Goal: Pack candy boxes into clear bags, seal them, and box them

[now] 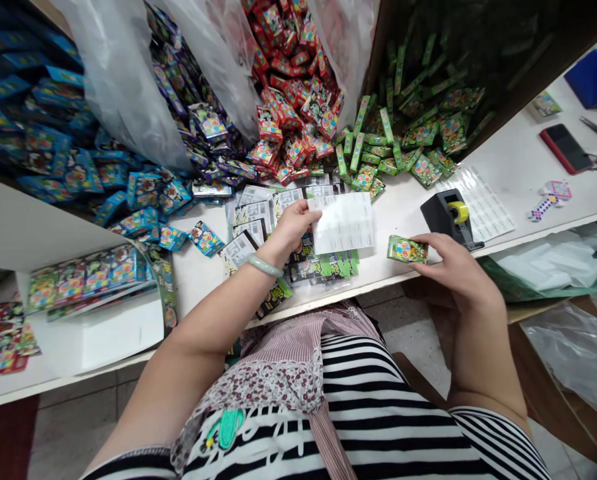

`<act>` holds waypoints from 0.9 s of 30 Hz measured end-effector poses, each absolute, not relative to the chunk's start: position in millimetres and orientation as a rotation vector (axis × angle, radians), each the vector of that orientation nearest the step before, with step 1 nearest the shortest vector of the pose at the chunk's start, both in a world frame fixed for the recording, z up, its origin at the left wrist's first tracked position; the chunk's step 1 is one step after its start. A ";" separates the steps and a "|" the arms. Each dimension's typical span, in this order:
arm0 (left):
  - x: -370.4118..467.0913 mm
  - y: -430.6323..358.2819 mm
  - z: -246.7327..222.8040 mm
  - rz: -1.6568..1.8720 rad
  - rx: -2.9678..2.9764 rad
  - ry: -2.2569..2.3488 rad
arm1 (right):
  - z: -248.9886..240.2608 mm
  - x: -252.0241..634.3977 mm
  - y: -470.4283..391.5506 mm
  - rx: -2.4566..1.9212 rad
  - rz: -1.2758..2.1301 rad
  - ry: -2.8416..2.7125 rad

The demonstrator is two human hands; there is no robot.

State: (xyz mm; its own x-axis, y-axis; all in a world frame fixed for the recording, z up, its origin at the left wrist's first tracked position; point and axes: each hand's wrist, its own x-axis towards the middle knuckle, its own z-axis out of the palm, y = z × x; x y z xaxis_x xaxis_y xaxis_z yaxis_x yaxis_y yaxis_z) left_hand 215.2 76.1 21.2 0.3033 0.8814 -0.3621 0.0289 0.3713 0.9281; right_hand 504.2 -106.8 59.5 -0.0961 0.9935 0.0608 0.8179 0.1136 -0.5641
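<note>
My left hand [289, 230] pinches the left edge of a white label sheet [344, 223], which is held above the bench. Under that sheet lie several black and green printed packets [323, 268], partly hidden by it. More packets with barcode labels [243, 250] spread out beside my left wrist. In my right hand [448, 259] is a small green candy box [407, 249], gripped at its right end between thumb and fingers, near the bench's front edge. Just behind my right hand stands a black tape dispenser [452, 215] with a yellow roll.
Heaps of blue boxes [143, 190], purple boxes [211, 127], red boxes [298, 113] and green boxes [378, 143] line the back, with plastic bags between. A white carton [113, 333] stands left. Farther right are another label sheet [481, 203] and a red-cased phone [565, 148].
</note>
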 end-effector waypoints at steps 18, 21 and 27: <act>261.2 40.5 14.0 0.678 2.146 0.833 | 10.6 476.7 -74.1 -2.029 0.484 -1.972; 255.1 31.0 20.9 0.416 2.426 0.611 | 11.9 487.7 -67.5 -1.949 0.551 -1.937; 257.4 10.1 23.3 -0.022 2.675 0.478 | 4.0 502.5 -30.3 -2.197 0.415 -1.651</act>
